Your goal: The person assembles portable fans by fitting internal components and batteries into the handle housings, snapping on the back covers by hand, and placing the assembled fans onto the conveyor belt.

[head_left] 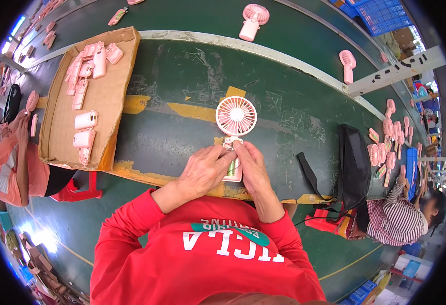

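Note:
A pink handheld fan lies on the green worktable in front of me, its round grille pointing away. The back of its handle is off, and a green battery shows inside. My left hand is closed on the handle's left side, fingertips near the battery. On the other side, my right hand pinches at the top of the handle, just below the grille. Whatever small part may be between those fingertips is hidden. To the left, a cardboard tray holds several pink handle shells.
A black bag with a strap stands on the right of the table. Several pink fans lie beyond it. A conveyor behind carries another fan. Co-workers sit at left and right.

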Available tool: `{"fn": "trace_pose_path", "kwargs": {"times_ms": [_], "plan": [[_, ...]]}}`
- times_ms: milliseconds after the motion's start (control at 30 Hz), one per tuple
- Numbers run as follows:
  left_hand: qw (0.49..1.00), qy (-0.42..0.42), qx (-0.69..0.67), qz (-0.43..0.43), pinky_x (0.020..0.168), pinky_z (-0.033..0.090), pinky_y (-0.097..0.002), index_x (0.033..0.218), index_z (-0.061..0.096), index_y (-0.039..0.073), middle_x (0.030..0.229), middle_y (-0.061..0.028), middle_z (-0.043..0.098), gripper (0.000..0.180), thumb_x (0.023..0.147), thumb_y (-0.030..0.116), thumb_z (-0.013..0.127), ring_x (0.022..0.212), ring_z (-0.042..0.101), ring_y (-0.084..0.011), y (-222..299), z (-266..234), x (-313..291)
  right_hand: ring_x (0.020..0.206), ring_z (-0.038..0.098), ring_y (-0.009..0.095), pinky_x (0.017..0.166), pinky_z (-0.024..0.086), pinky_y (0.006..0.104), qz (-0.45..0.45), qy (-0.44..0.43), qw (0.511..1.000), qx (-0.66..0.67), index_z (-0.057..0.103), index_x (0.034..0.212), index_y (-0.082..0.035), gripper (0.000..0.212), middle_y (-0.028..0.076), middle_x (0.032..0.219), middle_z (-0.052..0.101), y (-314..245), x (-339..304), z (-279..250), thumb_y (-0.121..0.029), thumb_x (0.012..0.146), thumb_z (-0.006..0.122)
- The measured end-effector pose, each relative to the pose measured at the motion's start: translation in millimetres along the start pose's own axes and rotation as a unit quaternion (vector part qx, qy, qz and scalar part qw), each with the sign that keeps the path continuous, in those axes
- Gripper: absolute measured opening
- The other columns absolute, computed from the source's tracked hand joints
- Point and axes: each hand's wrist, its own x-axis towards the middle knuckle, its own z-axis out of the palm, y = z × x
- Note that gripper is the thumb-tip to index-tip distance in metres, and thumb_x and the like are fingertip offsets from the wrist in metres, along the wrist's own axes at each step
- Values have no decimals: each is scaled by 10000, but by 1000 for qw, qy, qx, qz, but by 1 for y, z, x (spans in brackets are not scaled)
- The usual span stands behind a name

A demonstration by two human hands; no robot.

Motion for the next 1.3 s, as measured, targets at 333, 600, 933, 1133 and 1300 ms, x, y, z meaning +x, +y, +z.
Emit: {"fn": "trace_pose_path", "kwargs": {"times_ms": [333,600,933,1133,1300], "plan": [[997,72,-22,17,600,507,-355,996,600,44,871,-95,576,272,725,56,614,690,594,-278,1,-44,-10,870,628,198,740,521,290,0,7,1000,9,532,1088,43,258,144,983,628,-5,-8,-6,-161,933,505],[903,6,336,-269,766,486,-387,1007,617,40,982,-128,607,251,758,57,589,891,591,-317,-109,-191,-53,852,645,238,756,541,333,5,-23,1000,-5,524,1067,49,294,175,954,635,-8,-6,-9,-214,943,483],[874,-92,342,-332,754,478,-427,988,625,34,915,-203,626,384,707,280,718,886,605,-344,-198,-255,-96,938,627,255,780,538,336,27,-55,997,44,502,1126,70,339,194,1024,614,-8,-2,0,-213,941,477],[932,43,109,-342,717,481,-343,1034,565,-17,880,-144,623,352,751,169,662,810,609,-254,-125,-224,-35,952,626,236,797,533,319,33,-41,997,58,516,1103,48,308,184,1037,618,-6,-2,-3,-217,951,472],[976,0,58,-210,720,490,-335,1053,547,-7,898,-131,600,368,728,114,669,823,615,-253,-39,-125,-6,958,624,226,802,530,316,34,-36,997,55,510,1113,44,323,179,1043,618,-7,-4,-5,-234,952,472]]}}
